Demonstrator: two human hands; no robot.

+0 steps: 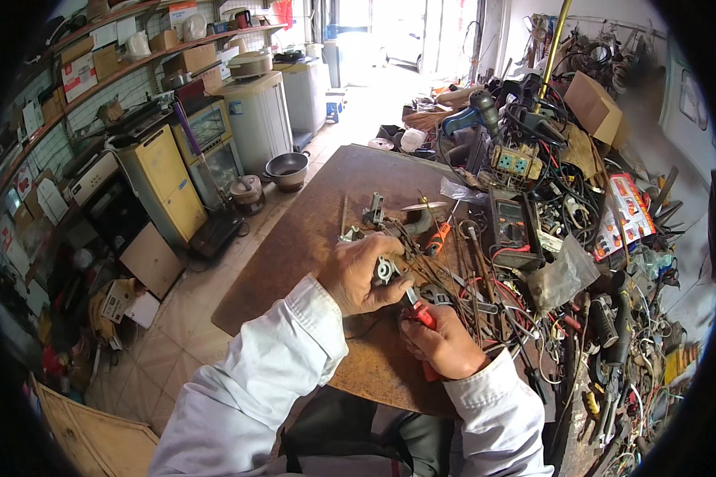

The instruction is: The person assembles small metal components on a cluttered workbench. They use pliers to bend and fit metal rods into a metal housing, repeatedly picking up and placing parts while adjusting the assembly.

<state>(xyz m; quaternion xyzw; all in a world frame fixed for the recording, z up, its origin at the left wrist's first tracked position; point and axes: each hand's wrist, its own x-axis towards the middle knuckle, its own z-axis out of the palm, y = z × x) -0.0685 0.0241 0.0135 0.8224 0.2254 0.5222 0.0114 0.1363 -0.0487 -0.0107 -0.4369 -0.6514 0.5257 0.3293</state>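
Close to my body over the tabletop, my left hand (358,274) pinches a small grey metal part (385,270) with a round eye in it. My right hand (447,343) is wrapped round red-handled pliers (423,316); red shows both above and below the fist. The pliers' metal end (410,296) points up at the part, beside my left thumb. My fingers hide most of both things, so I cannot tell whether the jaws grip the part. Beyond my left hand a small metal clamp-like piece (374,208) stands on the table.
The brown worktable (294,238) has an orange-handled screwdriver (439,237), loose rods and a multimeter (512,222) on it. A clear plastic bag (563,274), cables and tools heap along the right side. A blue power drill (469,118) lies at the back. A dark pot (287,170) stands on the floor, left.
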